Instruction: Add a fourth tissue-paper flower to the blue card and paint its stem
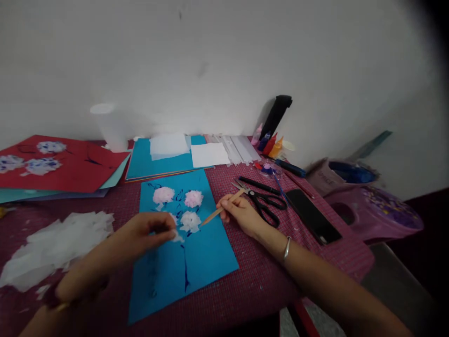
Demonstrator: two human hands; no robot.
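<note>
A blue sheet of paper (pixel 210 252) lies on the table, with a dark painted stem and leaves. Several puffy white and pink paper flowers sit on its upper half, among them a white flower (pixel 190 221) and a pink one (pixel 193 198). Over the sheet's left side, my left hand (pixel 154 231) pinches a small piece of white tissue paper (pixel 177 237). My right hand (pixel 238 213) grips a flat wooden stick (pixel 213 214), its tip beside the white flower. Part of another flower is hidden behind my left fingers.
White tissue pieces (pixel 63 243) are heaped at left, below a red sheet with flowers (pixel 80 164). Scissors (pixel 263 199), a black phone (pixel 314 217) and a pen (pixel 258 185) lie at right. Paint bottles (pixel 270 144) stand by the wall. A pink bucket (pixel 379 220) is beyond the table's right edge.
</note>
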